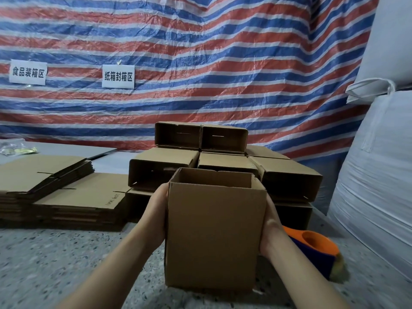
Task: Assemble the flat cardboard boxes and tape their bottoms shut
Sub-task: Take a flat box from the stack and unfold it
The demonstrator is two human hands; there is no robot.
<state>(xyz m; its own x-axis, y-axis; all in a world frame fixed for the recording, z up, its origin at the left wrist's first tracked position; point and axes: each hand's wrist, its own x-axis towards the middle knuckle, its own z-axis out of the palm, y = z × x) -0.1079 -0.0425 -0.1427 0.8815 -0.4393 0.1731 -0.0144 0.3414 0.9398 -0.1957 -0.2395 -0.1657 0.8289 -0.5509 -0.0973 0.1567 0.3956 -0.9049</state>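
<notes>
An assembled brown cardboard box (215,233) stands upright in front of me with its open top facing up. My left hand (157,211) presses flat against its left side and my right hand (270,228) against its right side, so the box is carried between both palms. Most of each hand's fingers are hidden behind the box walls. Behind it, several assembled boxes (200,152) are stacked on their sides with their openings toward me. Flat unfolded boxes (66,192) lie in piles at the left.
An orange and blue tape dispenser (316,250) lies on the speckled floor (66,264) right of the box. Large white bulk bags (379,175) rise at the right. A striped tarp (200,63) with two paper signs hangs behind.
</notes>
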